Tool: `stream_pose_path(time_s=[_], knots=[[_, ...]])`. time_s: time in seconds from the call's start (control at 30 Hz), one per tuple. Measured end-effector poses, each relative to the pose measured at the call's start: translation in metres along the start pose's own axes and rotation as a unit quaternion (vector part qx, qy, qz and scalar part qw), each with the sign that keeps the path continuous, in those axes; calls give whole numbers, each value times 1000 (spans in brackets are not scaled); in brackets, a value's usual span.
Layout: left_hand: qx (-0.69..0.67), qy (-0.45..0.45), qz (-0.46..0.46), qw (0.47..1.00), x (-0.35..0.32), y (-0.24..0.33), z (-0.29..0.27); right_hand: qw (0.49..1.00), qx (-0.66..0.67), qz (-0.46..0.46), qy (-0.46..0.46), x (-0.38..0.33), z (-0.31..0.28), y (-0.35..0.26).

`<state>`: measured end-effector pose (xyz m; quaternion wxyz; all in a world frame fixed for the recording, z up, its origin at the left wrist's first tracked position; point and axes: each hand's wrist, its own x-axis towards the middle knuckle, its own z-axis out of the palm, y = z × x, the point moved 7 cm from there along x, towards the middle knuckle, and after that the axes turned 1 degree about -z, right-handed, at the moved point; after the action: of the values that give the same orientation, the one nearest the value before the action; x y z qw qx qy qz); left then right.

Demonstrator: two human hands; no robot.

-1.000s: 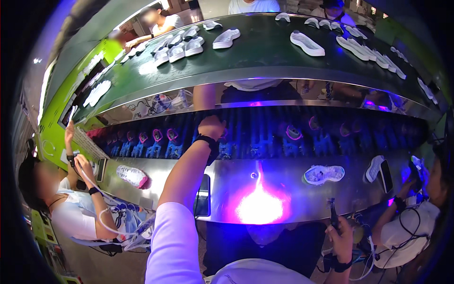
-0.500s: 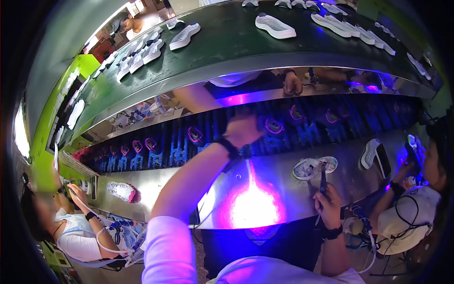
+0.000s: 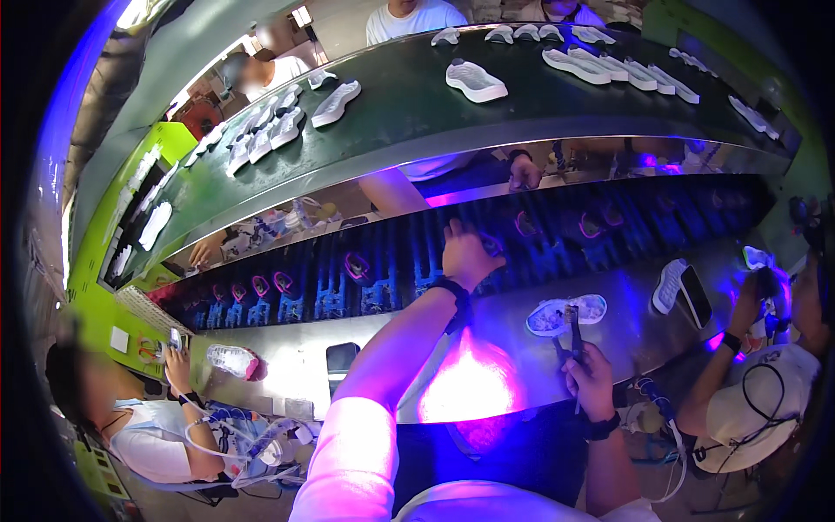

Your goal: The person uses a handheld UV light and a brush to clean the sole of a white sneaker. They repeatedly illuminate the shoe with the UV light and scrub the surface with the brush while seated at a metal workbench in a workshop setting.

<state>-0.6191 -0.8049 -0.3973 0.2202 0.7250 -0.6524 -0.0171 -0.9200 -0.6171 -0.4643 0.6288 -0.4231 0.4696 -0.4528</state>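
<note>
Left hand in the blue rack, brush at the sole.
My right hand (image 3: pixel 591 380) gripped a dark-handled brush (image 3: pixel 577 337), its head over the white shoe sole (image 3: pixel 593 309) on the metal surface (image 3: pixel 639 341); contact unclear. My left hand (image 3: pixel 468 261) reached into the blue rack (image 3: pixel 330 297), beside a pink-rimmed shoe upper (image 3: pixel 492 246); whether it grasped anything, I couldn't tell. Step, I judged: reaching. Next move called for a sure left-hand hold.

I watch remotely through one head-worn fisheye, facing down and forward: the steel workbench (image 3: pixel 635 337) near, below center frame; the green conveyor belt (image 3: pixel 391 117) farther off, bowed across the top.
</note>
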Motion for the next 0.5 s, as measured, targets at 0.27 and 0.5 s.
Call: stream_pose_path(time_s=[0.27,0.5], knots=[[105,-162,46,980,19,-72,-26,1000,-7,-7,-2,0,-4,-7],[5,90,134,987,-23,-78,-47,1000,3,-6,-3,1,-6,-4]])
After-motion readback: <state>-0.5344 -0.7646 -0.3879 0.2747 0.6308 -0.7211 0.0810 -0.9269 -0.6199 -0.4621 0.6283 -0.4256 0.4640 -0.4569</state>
